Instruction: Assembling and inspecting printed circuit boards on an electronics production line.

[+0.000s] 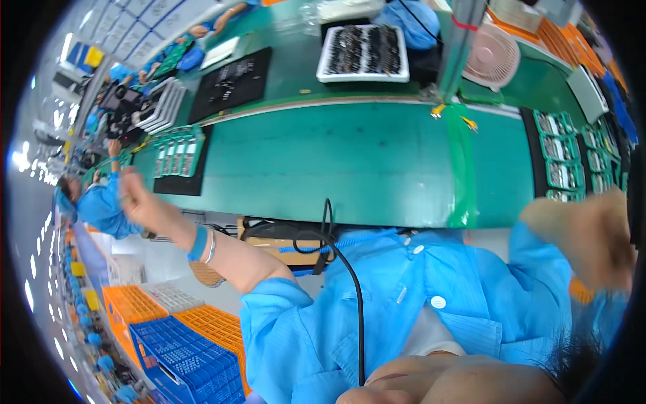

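My left hand [142, 204] is raised at the left end of the green bench, wearing a blue band at the wrist. Its fingers are blurred, and I see nothing clear in them. Closest to it is a panel of green circuit boards [180, 152] on a black mat [196, 180]. My right hand [602, 246] is out at the far right, smeared by motion, so its fingers cannot be read. Beside it lie more green board panels [564, 176] with silvery parts, set in rows on dark mats.
Behind the green bench top [336, 168] sits a white tray [363, 77] of small black parts. A pink fan [492, 57] stands by a post. A black cable [353, 276] hangs before me. Blue [188, 357] and orange [138, 306] crates stand at lower left. Co-workers sit at far left.
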A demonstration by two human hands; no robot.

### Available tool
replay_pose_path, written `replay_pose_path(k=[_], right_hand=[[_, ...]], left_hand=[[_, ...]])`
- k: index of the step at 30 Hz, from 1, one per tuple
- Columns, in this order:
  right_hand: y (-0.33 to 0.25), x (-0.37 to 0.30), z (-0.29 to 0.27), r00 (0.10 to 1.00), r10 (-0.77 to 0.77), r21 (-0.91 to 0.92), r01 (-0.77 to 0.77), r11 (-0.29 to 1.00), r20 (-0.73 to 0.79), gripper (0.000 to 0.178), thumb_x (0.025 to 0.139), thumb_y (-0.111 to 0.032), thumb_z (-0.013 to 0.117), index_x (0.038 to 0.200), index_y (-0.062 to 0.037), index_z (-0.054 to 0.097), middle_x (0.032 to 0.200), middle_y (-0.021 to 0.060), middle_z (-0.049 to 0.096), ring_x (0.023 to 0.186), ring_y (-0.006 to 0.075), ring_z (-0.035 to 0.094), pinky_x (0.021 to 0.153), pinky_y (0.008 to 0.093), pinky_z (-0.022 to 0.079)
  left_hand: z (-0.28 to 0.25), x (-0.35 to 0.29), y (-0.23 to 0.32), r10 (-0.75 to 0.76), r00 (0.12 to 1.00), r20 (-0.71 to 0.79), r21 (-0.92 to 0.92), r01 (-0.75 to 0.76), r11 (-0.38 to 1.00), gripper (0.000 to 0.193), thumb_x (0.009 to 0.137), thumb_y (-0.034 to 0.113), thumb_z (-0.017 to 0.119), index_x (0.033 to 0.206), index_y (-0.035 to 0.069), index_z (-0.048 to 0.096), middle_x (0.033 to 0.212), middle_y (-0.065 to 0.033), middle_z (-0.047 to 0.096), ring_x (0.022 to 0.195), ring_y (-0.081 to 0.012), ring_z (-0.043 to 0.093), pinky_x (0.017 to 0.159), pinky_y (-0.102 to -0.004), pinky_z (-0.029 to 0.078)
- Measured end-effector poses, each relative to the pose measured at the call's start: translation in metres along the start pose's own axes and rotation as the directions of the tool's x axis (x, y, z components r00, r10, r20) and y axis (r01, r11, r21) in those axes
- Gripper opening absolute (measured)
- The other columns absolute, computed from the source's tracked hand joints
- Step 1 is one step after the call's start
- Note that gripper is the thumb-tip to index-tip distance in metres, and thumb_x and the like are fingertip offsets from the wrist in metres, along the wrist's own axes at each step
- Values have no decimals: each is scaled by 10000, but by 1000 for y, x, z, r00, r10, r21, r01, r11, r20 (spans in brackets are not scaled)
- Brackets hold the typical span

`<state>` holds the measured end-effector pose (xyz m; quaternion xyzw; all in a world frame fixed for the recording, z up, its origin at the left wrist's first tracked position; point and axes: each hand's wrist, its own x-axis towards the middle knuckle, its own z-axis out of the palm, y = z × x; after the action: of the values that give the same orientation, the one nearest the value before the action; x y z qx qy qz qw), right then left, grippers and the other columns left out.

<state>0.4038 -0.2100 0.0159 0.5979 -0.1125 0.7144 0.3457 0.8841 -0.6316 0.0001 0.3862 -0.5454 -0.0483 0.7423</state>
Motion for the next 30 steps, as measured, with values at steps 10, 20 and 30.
replay_pose_path(k=[10, 20, 30], right_hand=[[54, -259, 80, -115, 969, -302, -952, -45, 218, 357, 1027, -290, 503, 939, -1, 693, 801, 12, 632, 686, 61, 466, 611, 234, 346], [78, -304, 70, -180, 976, -296, -945, -137, 125, 353, 1029, -315, 514, 946, -21, 692, 796, 12, 651, 740, 69, 540, 725, 251, 424], [65, -272, 104, -312, 894, -196, -946, -260, 320, 404, 1028, -353, 506, 1019, 23, 653, 799, 63, 680, 510, 56, 432, 505, 228, 367]], left_hand=[[-71, -45, -297, -552, 812, -187, 756, 478, 447, 504, 758, 364, 779, 920, -105, 692, 922, -218, 716, 827, -353, 676, 797, -436, 524], [-75, -50, -297, -798, 595, -93, 276, 786, 553, 565, 794, 384, 826, 946, -132, 652, 741, -93, 603, 576, -217, 498, 542, -409, 448], [-94, -96, -242, -910, 383, 157, -106, 923, 370, 190, 917, 139, 690, 953, 25, 542, 675, -57, 548, 479, -126, 415, 444, -236, 324]])
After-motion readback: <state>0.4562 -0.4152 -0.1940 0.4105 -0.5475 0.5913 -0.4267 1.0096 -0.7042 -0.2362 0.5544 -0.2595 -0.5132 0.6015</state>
